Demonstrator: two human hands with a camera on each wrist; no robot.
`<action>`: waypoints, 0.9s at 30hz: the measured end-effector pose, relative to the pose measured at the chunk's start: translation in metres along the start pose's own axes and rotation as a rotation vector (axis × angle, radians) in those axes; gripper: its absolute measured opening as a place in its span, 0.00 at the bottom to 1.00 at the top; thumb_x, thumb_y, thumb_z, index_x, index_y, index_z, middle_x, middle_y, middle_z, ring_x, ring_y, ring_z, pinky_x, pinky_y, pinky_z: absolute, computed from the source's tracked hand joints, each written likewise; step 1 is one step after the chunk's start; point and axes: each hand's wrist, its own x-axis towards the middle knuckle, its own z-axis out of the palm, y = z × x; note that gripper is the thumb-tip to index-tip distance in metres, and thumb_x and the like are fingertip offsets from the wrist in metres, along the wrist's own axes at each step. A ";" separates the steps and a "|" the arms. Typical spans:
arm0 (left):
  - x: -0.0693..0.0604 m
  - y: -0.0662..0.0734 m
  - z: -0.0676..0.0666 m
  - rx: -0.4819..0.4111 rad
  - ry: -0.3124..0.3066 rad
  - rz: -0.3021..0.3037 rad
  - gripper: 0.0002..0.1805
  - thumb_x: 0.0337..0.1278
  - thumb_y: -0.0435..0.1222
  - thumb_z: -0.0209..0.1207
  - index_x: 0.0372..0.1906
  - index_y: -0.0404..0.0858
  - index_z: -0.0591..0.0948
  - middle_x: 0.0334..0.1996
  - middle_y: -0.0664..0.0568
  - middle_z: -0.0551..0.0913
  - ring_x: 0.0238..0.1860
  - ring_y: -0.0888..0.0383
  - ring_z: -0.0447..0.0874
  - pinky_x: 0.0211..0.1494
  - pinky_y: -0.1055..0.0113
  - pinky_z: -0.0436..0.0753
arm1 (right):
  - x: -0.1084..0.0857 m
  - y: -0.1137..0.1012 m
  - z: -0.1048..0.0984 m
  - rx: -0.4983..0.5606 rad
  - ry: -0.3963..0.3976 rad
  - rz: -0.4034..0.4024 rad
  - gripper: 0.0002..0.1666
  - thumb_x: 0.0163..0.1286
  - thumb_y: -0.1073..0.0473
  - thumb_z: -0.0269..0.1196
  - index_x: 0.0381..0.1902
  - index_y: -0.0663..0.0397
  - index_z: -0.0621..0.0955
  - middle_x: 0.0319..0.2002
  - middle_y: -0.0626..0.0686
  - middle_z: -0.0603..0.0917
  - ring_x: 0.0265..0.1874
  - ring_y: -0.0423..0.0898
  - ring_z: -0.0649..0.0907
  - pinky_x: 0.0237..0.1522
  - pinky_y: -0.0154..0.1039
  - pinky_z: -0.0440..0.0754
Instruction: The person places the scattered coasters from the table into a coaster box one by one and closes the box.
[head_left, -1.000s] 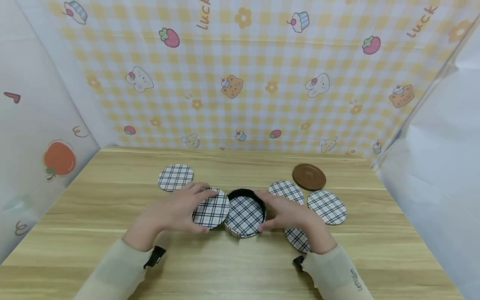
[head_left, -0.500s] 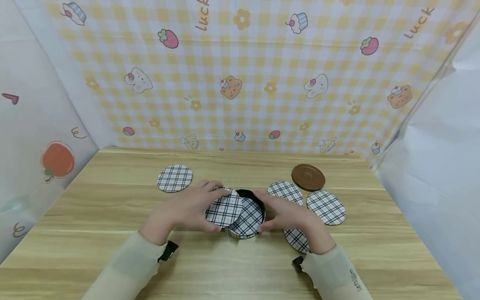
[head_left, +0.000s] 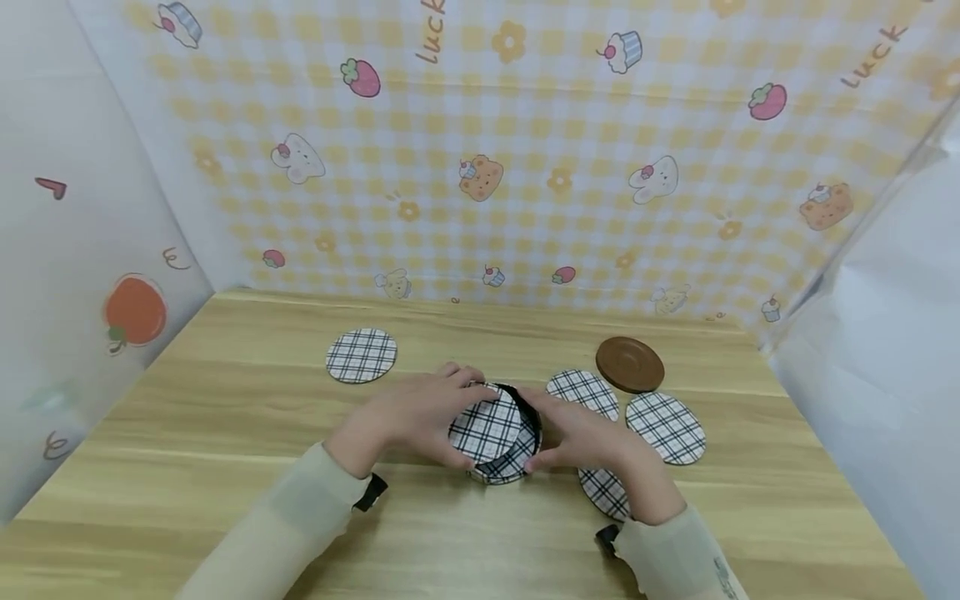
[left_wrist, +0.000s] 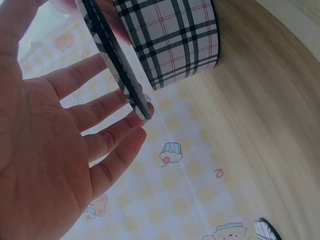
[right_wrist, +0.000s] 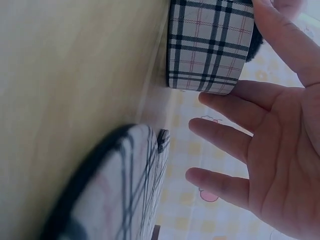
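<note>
A round plaid coaster [head_left: 486, 425], white with dark lines, is held by its rim between the thumb and fingers of my left hand [head_left: 416, 419]. It hangs over the left part of a round plaid holder [left_wrist: 176, 40], tilted against its opening in the left wrist view. Another plaid disc shows inside the holder, beside the black inner wall [head_left: 532, 410]. My right hand [head_left: 588, 435] grips the holder's right side with thumb and forefinger. Its other fingers spread loosely in the right wrist view, the middle one near the holder's wall [right_wrist: 210, 50].
One plaid coaster [head_left: 362, 356] lies at the back left. To the right lie more coasters, one behind the right hand [head_left: 582, 390], one farther right [head_left: 666, 427] and one partly under the forearm [head_left: 604, 493]. A brown round disc [head_left: 630, 364] sits behind them.
My left hand has carried its coaster rightward, from beside the holder to over its opening. The right hand has kept its grip on the holder. The head view has shifted slightly.
</note>
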 end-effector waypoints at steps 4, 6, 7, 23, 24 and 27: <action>0.005 0.001 0.003 -0.008 0.005 0.029 0.49 0.42 0.59 0.70 0.72 0.47 0.68 0.69 0.48 0.69 0.66 0.49 0.68 0.64 0.51 0.78 | 0.000 -0.001 -0.003 -0.026 -0.010 -0.014 0.58 0.58 0.47 0.74 0.79 0.50 0.56 0.77 0.51 0.61 0.74 0.52 0.64 0.75 0.53 0.63; 0.007 0.000 0.005 -0.007 0.011 0.041 0.49 0.41 0.59 0.70 0.72 0.46 0.69 0.68 0.47 0.69 0.65 0.50 0.68 0.64 0.51 0.78 | 0.001 -0.001 -0.005 -0.036 -0.015 -0.029 0.57 0.58 0.48 0.74 0.79 0.48 0.56 0.77 0.50 0.61 0.74 0.52 0.65 0.74 0.53 0.64; 0.008 0.000 0.006 -0.005 0.013 0.046 0.49 0.41 0.59 0.70 0.72 0.46 0.69 0.68 0.48 0.70 0.65 0.50 0.69 0.64 0.52 0.78 | 0.001 -0.002 -0.005 -0.036 -0.016 -0.039 0.57 0.58 0.48 0.74 0.79 0.49 0.56 0.77 0.51 0.61 0.74 0.52 0.65 0.74 0.53 0.64; 0.017 0.004 0.012 0.009 -0.013 0.043 0.49 0.41 0.60 0.69 0.72 0.49 0.69 0.68 0.51 0.70 0.64 0.53 0.69 0.63 0.53 0.79 | 0.001 0.000 -0.004 -0.047 -0.015 -0.058 0.58 0.59 0.39 0.71 0.78 0.53 0.57 0.76 0.53 0.63 0.73 0.53 0.67 0.73 0.54 0.66; 0.017 0.004 0.012 0.017 -0.012 0.043 0.49 0.41 0.60 0.69 0.72 0.49 0.69 0.68 0.51 0.70 0.65 0.53 0.68 0.62 0.52 0.79 | 0.000 0.000 -0.004 -0.049 -0.016 -0.054 0.59 0.59 0.39 0.71 0.78 0.54 0.57 0.76 0.54 0.63 0.73 0.54 0.67 0.73 0.54 0.66; 0.018 0.005 0.012 0.023 -0.011 0.041 0.48 0.41 0.60 0.69 0.71 0.48 0.70 0.68 0.50 0.70 0.66 0.52 0.68 0.62 0.50 0.78 | 0.000 -0.001 -0.004 -0.054 -0.019 -0.043 0.59 0.59 0.38 0.70 0.78 0.57 0.56 0.76 0.55 0.63 0.73 0.54 0.67 0.73 0.54 0.66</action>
